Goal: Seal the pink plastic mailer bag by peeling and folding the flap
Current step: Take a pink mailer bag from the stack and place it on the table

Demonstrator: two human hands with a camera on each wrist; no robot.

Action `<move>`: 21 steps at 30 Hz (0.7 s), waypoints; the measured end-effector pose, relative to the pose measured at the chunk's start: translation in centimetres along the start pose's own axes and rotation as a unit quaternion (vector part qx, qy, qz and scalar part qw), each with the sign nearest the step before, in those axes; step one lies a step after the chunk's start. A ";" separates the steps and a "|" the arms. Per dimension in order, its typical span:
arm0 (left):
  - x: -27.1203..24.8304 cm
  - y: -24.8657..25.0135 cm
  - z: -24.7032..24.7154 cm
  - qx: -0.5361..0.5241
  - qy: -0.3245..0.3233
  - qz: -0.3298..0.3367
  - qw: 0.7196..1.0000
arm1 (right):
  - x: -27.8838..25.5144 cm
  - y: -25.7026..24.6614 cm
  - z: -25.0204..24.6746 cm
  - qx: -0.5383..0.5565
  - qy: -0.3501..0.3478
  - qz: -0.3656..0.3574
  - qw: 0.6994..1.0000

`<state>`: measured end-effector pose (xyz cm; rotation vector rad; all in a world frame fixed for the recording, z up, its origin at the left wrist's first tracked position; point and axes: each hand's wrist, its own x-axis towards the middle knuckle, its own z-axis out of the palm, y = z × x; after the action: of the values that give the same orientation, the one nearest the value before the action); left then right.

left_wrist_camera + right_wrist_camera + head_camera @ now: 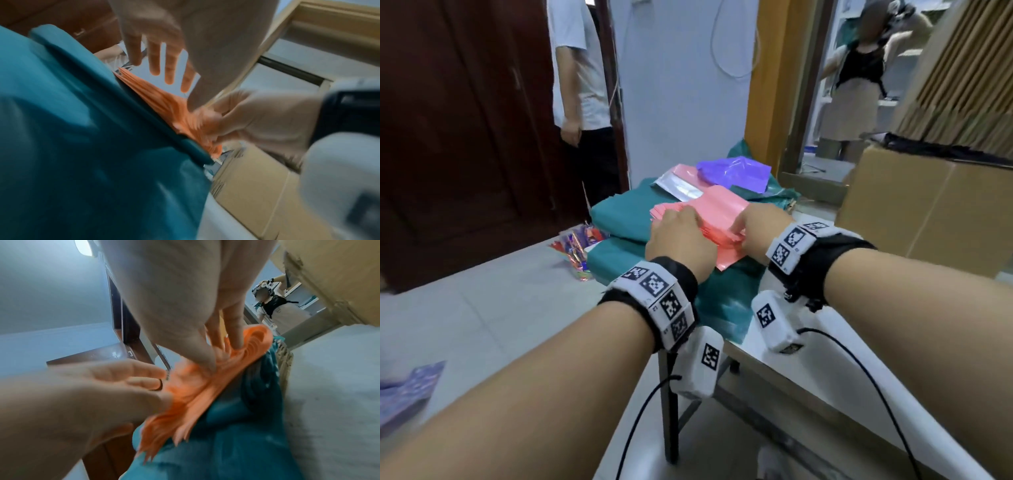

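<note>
Beyond the grip rises a pale blue wall [681, 85], with a dark wooden door [465, 120] to its left and a yellow-framed doorway [774, 102] to its right. Grey floor tiles [482, 308] spread lower left; a cardboard box [928, 212] stands right of the grip, on the white table [825, 342].

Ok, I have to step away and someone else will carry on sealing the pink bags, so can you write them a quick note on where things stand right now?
Left hand: open, flat on the stack of pink bags, fingers straight.
Right hand: fingers curled into the near right edge of the stack, lifting the bag edges.
The stack lies on the green cloth on the table. A purple bag and a silver bag lie behind it.
Done: nothing visible yet; no bag is separated from the stack.
Left: pull one bag free, peel its strip, fold the flap down and press it shut.
</note>
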<state>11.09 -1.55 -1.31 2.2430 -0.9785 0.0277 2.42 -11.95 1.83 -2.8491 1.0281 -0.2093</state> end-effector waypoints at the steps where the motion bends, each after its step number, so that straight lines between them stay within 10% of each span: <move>1: 0.3 0.0 0.5 0.012 -0.003 0.026 1.000 | 0.3 0.3 -0.4 -0.002 -0.005 -0.009 1.000; 9: 0.4 0.9 3.7 0.051 0.012 0.061 0.997 | 0.1 1.6 -2.7 -0.039 0.052 -0.026 0.998; 21: -0.6 2.9 4.1 0.013 0.056 0.090 0.994 | 0.4 5.1 -1.8 0.218 0.203 0.019 0.954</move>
<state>7.79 -5.06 -2.96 2.1459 -1.1215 0.2444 -0.77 -16.21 2.89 -2.4272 0.9465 -0.9238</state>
